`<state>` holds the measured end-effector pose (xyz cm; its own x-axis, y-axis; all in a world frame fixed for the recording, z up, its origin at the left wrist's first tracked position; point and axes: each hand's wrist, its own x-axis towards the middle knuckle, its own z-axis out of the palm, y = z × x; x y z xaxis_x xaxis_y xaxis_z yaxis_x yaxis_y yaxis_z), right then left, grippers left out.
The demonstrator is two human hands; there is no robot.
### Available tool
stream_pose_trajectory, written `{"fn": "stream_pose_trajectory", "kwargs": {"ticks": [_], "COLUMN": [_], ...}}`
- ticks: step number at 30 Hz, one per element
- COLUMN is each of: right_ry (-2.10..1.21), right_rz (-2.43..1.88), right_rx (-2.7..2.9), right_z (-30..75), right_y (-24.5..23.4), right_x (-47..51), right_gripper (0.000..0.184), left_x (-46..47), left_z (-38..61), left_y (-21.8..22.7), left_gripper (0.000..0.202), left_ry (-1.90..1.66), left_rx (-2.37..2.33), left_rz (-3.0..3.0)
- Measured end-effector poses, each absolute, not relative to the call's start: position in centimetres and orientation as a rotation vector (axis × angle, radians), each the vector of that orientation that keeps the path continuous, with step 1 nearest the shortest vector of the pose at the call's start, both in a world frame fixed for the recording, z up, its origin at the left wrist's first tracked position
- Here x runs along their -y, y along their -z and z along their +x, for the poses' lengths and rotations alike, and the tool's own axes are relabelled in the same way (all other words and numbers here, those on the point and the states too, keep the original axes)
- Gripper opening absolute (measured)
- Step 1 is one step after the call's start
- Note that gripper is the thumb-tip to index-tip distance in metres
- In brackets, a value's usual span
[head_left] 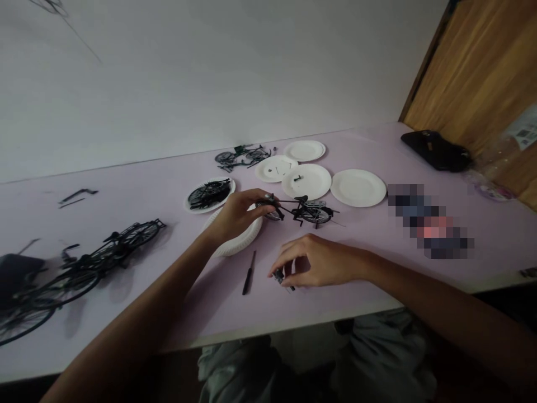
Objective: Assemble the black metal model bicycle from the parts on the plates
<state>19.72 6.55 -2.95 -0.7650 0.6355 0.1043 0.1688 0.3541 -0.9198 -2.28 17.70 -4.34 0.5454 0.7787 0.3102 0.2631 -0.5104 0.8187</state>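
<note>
My left hand (246,212) pinches the front end of a small black model bicycle (308,210), close to its front wheel. The model stands upright on the pink table, its saddle and rear wheel pointing right. Nearer the table's front edge, my right hand (316,261) has thumb and fingers closed on a small dark metallic part (278,275), whose exact kind I cannot make out. A thin black screwdriver (248,277) lies between my two forearms. Partly behind my left hand is a white paper plate (239,242).
Several paper plates (358,188) stand behind the model, some with tiny parts. One plate holds black bicycle pieces (210,193). More model bicycles lie at the left (113,246) and back (243,157). A black pouch (436,150) rests at the right, near a wooden panel (482,84).
</note>
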Motion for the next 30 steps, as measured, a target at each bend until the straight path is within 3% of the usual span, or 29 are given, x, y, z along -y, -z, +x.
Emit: {"fn": "stream_pose_trajectory", "kwargs": {"ticks": [4,13,23,30], "right_ry": [-1.298,-0.3,-0.094,-0.002], "right_rz": [-0.592,-0.915,-0.935,-0.81], "right_rx": [2.031,2.167,2.193,2.223], "right_z": [19.6,19.5,19.6,20.0], "right_y": [0.9,-7.5,-2.3,-0.1], "right_x": [-5.7,-12.4,-13.3,-12.6], "right_gripper": [0.029,0.016,0.017,0.032], "left_x": [-16.7,-15.2,-15.0,-15.2], "left_z": [-2.5,-1.5,-1.9,-1.7], "left_y": [3.9,3.6,4.0,4.6], "left_gripper": [0.024,0.02,0.016,0.021], "left_ry": [-0.892,-0.884,-0.961,-0.97], "left_rx": [-0.85,-0.836,-0.766,-0.772], "left_rz": [2.025,2.009,1.942,1.9]}}
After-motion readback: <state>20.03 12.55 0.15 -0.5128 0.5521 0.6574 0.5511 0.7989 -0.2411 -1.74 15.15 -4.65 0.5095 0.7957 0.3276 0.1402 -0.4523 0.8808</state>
